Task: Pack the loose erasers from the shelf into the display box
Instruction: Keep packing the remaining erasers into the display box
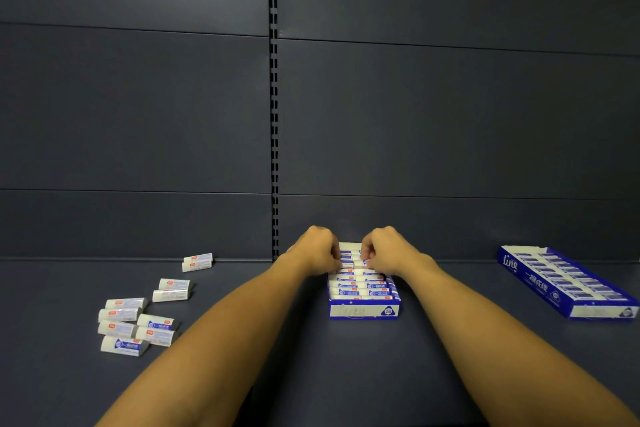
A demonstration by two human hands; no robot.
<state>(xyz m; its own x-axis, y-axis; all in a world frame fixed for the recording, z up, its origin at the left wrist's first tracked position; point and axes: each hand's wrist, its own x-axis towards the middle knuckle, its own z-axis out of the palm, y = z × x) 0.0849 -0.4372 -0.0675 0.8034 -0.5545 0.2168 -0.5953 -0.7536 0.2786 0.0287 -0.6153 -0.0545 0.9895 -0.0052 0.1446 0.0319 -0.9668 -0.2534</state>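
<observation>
At the shelf's (311, 374) centre, both hands, left hand (317, 251) and right hand (386, 250), curl fingers onto erasers in the display box (363, 310); grip unclear. Pressing unevenly could pop rows; loose erasers (138, 319) wait at nine o'clock.

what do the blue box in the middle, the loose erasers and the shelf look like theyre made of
Blue and white display box: printed cardboard, seemingly, with thin folded walls and matte print.
Loose white erasers: probably rubber or vinyl in clear glossy wrappers, which catch the light.
Dark grey shelf: likely painted metal, smooth and matte, with a slotted upright behind.
</observation>
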